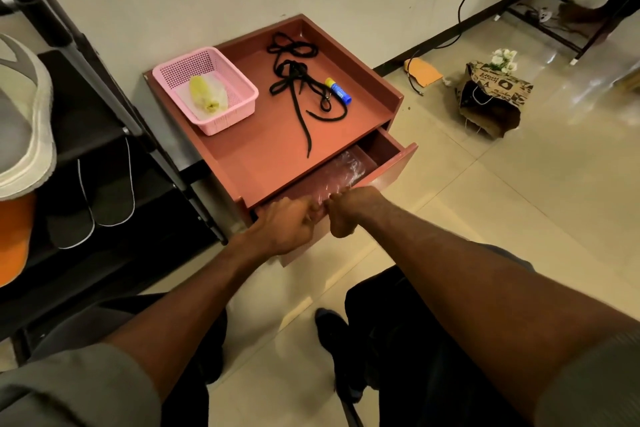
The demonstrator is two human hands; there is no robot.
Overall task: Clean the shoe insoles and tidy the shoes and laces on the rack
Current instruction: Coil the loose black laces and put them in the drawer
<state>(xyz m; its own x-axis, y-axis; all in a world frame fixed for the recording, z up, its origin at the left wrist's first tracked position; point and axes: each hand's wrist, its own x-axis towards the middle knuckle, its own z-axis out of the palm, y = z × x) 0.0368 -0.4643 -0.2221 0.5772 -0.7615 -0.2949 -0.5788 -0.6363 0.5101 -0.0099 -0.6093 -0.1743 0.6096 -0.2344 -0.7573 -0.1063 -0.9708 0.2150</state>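
Black shoe laces (300,80) lie tangled on top of a reddish-brown side cabinet (263,149). Its drawer (391,156) stands partly pulled out, with a clear plastic bag (346,166) inside. My left hand (284,225) and my right hand (349,210) reach side by side into the drawer's near end, fingers curled into the plastic; the fingertips are hidden. A pair of dark insoles (91,204) lies on the black shoe rack (104,135) at the left, below a grey-and-white shoe (24,121).
A pink basket (239,107) holding a yellow cloth (207,94) and a blue-and-yellow glue stick (338,90) sit on the cabinet top. An orange item (14,236) is on the rack. A paper bag (491,100) with flowers stands on the tiled floor at right.
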